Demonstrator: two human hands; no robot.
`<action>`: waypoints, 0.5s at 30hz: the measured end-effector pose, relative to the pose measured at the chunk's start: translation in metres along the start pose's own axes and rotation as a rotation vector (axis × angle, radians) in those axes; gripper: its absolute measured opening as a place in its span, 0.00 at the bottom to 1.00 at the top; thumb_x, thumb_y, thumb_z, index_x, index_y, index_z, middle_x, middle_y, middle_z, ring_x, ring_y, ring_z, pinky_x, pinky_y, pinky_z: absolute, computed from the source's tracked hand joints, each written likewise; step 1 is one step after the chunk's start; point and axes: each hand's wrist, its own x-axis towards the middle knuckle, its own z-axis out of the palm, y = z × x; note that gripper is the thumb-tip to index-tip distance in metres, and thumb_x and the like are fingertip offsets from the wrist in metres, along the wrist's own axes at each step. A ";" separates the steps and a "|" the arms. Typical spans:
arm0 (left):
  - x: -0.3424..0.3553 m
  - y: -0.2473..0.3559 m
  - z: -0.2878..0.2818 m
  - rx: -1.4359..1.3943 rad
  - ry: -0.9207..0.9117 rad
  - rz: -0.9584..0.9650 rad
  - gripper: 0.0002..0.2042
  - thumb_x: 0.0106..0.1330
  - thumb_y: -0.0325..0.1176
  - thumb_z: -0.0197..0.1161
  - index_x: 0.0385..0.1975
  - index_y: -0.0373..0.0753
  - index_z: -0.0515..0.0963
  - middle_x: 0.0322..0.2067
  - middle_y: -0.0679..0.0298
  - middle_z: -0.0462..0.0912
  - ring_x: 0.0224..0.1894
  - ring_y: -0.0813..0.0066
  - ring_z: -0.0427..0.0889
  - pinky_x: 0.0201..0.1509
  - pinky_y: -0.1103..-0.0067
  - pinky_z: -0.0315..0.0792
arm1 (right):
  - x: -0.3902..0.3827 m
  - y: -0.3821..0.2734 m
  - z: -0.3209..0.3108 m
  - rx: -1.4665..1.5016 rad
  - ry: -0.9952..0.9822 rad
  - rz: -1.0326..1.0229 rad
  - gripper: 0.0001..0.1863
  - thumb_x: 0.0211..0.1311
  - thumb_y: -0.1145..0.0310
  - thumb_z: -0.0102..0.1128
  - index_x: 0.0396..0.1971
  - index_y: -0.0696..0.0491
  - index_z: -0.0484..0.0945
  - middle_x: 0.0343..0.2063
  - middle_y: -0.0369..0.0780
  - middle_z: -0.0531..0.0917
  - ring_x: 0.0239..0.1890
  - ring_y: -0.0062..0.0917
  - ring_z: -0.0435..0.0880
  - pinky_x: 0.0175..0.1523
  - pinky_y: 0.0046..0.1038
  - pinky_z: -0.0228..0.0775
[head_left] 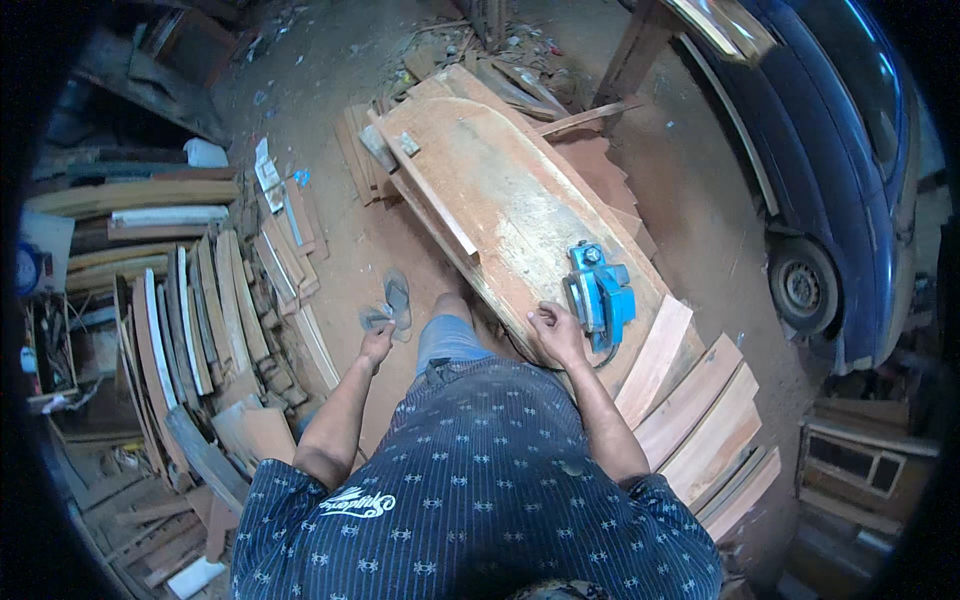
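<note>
My right hand [556, 333] is over the near edge of a dusty wooden workbench [470, 150], its fingers curled in and nothing seen in them. Just right of it, a blue electric planer [602, 300] rests on the bench top, with a dark cord beside its near end. My left hand [376, 345] hangs out to the left, away from the bench. Its fingers are closed, and nothing shows sticking out of them. A narrow wooden strip [440, 205] lies along the bench's left edge.
Several sawn planks [690, 385] lean at the bench's right end. Stacked boards [190, 310] fill the left side. A dark blue car [840, 170] stands at the right, near a wooden post [635, 55]. Scrap wood [510, 85] lies beyond the bench, and sandals [397, 300] show below.
</note>
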 end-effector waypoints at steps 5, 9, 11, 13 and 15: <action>0.011 0.019 0.003 0.083 -0.007 0.062 0.29 0.72 0.58 0.59 0.53 0.34 0.82 0.40 0.58 0.85 0.39 0.71 0.81 0.47 0.72 0.75 | -0.061 -0.127 -0.048 0.583 -0.513 -0.090 0.21 0.66 0.59 0.71 0.49 0.60 0.82 0.42 0.40 0.86 0.43 0.24 0.85 0.52 0.26 0.78; 0.022 0.037 0.008 0.088 -0.059 0.129 0.30 0.72 0.57 0.60 0.54 0.32 0.81 0.41 0.57 0.85 0.39 0.70 0.81 0.47 0.71 0.76 | -0.116 -0.221 -0.092 0.520 -0.985 -0.822 0.33 0.60 0.48 0.74 0.53 0.60 0.78 0.50 0.46 0.81 0.52 0.35 0.83 0.59 0.36 0.76; 0.031 0.046 0.016 0.116 -0.087 0.148 0.30 0.71 0.57 0.60 0.56 0.32 0.81 0.43 0.56 0.85 0.39 0.69 0.81 0.48 0.72 0.76 | -0.133 -0.235 -0.092 0.416 -0.969 -0.898 0.39 0.59 0.39 0.70 0.54 0.59 0.76 0.50 0.46 0.79 0.52 0.36 0.81 0.57 0.37 0.75; 0.038 0.056 0.022 0.193 -0.077 0.176 0.32 0.72 0.59 0.58 0.59 0.35 0.78 0.45 0.58 0.84 0.42 0.69 0.81 0.44 0.72 0.75 | -0.138 -0.236 -0.100 0.357 -0.971 -0.908 0.41 0.59 0.35 0.68 0.54 0.60 0.75 0.48 0.45 0.78 0.46 0.34 0.80 0.53 0.36 0.75; 0.042 0.069 0.023 0.214 -0.044 0.199 0.32 0.71 0.61 0.58 0.60 0.36 0.77 0.44 0.59 0.83 0.43 0.69 0.81 0.43 0.72 0.74 | -0.137 -0.236 -0.123 0.335 -1.068 -0.799 0.42 0.61 0.33 0.64 0.54 0.60 0.73 0.45 0.44 0.76 0.40 0.34 0.78 0.48 0.36 0.73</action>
